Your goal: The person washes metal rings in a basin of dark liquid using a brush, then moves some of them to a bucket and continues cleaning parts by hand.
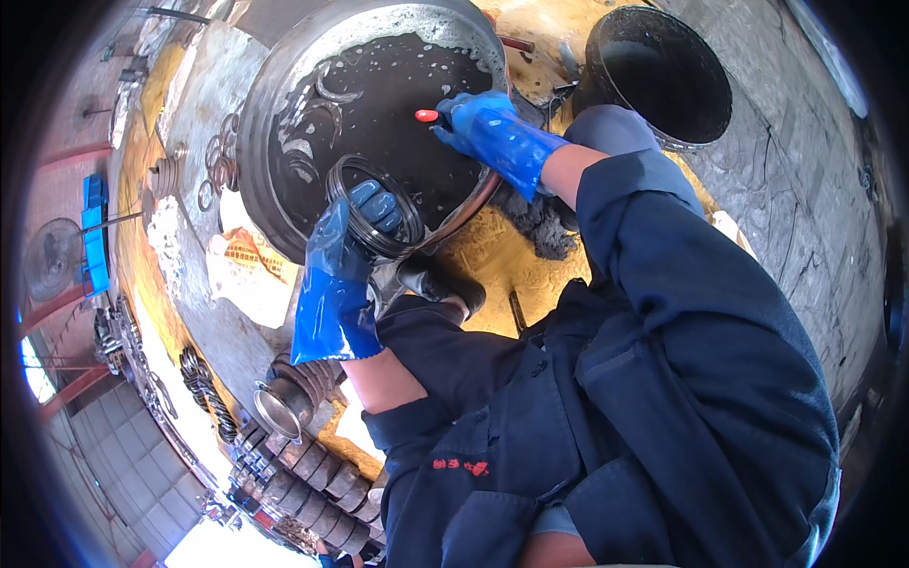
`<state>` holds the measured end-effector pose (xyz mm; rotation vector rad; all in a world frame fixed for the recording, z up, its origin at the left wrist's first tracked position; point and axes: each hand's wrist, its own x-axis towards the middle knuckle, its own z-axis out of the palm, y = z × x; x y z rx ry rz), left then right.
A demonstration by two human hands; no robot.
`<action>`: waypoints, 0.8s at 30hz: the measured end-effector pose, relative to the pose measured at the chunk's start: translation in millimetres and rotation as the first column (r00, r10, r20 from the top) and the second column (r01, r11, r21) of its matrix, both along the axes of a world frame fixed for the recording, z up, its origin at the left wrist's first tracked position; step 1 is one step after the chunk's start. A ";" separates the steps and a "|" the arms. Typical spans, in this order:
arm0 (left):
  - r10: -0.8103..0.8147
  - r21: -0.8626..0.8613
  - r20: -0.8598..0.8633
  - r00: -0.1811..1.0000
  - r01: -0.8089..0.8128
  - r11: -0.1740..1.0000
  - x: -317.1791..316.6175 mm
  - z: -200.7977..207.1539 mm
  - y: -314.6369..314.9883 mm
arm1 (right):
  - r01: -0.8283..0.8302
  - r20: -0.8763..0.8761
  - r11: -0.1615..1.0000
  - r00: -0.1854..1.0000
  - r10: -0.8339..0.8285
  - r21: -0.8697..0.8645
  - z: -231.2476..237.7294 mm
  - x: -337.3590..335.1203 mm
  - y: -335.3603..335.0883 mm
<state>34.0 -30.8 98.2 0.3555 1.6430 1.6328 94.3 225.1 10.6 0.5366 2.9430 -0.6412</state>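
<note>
Gloves on both hands, blue and wet. Left hand (pixel 355 237) has its grip clenched on a stack of dark metal rings (pixel 374 208), holding them at the near rim of a big round steel basin (pixel 260 123) filled with dark, bubbly liquid. Right hand (pixel 483 123) reaches over the basin's far side, fingers closed around a small tool with a red tip (pixel 427 115) just above the liquid. More loose rings (pixel 218 166) lie on the grimy surface left of the basin. A black bucket (pixel 663 71) stands just beyond the right forearm. Lower left, a row of ribbed metal cylinders (pixel 303 473) sits well apart from the hands.
</note>
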 end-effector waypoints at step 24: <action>0.056 -0.042 0.114 0.992 -0.051 0.998 18.8 12.3 2.6 | -0.016 -0.050 0.996 0.999 0.011 -0.092 -1.1 -6.4 1.1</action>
